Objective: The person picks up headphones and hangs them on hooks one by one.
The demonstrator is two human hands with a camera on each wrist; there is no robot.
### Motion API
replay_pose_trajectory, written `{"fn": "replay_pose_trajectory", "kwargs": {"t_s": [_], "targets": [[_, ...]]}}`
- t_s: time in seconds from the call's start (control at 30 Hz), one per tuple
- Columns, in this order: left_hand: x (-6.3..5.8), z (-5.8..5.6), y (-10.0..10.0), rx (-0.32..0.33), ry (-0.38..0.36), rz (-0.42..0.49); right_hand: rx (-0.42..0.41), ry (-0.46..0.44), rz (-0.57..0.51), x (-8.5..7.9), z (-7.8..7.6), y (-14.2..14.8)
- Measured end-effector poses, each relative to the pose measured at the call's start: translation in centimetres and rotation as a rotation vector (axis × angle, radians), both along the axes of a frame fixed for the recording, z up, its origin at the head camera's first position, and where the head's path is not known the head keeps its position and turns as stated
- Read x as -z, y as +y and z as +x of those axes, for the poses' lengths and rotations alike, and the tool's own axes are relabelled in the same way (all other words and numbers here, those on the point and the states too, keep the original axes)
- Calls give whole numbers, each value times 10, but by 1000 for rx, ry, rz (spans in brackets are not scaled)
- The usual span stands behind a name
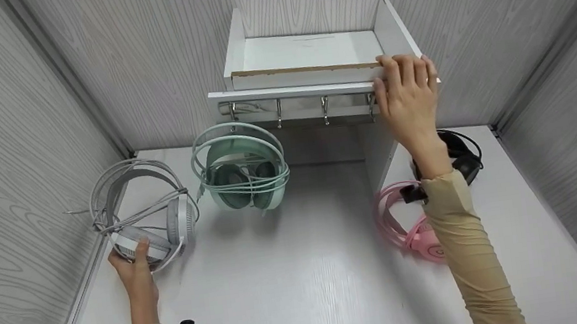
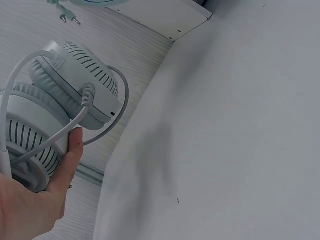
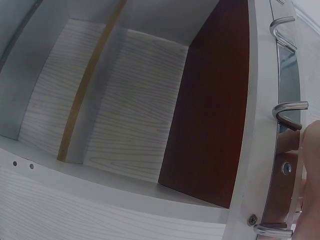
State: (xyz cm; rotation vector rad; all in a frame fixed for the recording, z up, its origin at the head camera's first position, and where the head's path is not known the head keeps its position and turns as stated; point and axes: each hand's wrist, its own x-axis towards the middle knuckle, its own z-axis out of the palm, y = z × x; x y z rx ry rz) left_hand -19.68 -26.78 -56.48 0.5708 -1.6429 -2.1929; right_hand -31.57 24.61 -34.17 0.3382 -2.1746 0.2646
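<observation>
Headphones of white and pale grey plastic, over the far left corner of the counter, gripped in the left hand, fingers closed round the lower ear cup. Right hand at the right end of the hook rail, fingers bent over its edge in a hold.

Clear only from the left wrist: slotted shells, padded cushions and a pair of plugs with metal tips. Shown only from the right wrist: a smooth reddish-brown board inside the shelf, plus a screw head near one hook. Whole only from the head: green headphones, rounded and wrapped in cable, hanging at the rail's left end.

Curved, shiny metal hooks; wood-grain walls all around. Toward the counter's right edge, pink headphones; behind, nearer the far right corner, black headphones, both partly hidden by the right arm and its beige sleeve.
</observation>
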Motion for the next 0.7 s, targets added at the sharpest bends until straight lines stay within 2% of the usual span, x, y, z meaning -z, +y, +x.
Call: {"fn": "replay_pose_trajectory", "kwargs": {"t_s": [0.2, 0.47, 0.7], "targets": [[-4, 19, 0, 1, -20, -19, -12, 14, -9, 0, -1, -2], [-8, 44, 7, -28, 64, 32, -2, -3, -8, 0, -2, -2], [-13, 61, 12, -12, 112, 51, 8, -27, -13, 0, -2, -1]]}}
